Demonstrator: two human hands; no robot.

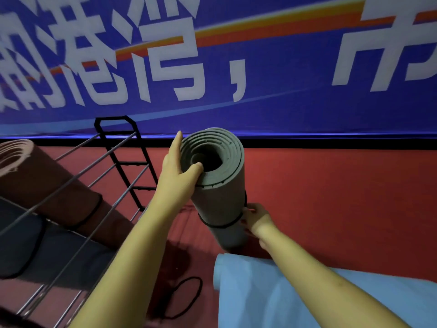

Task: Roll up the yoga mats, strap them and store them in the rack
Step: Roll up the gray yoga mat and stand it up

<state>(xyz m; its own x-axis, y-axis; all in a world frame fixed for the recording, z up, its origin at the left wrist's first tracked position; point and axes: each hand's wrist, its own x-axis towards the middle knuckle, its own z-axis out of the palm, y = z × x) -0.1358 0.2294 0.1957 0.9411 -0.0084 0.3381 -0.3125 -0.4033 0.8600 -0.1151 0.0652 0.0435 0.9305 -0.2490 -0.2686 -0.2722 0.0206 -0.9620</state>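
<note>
Between both hands, upright grey mat [220,192], L fingers [189,172] gripping rim, R fingers [247,213] pinching strap [220,225]

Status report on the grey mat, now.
Left hand grips top end of rolled grey mat, thumb in the core. Right hand at black strap round its lower part. Rack left, holding two strapped mats.
</note>
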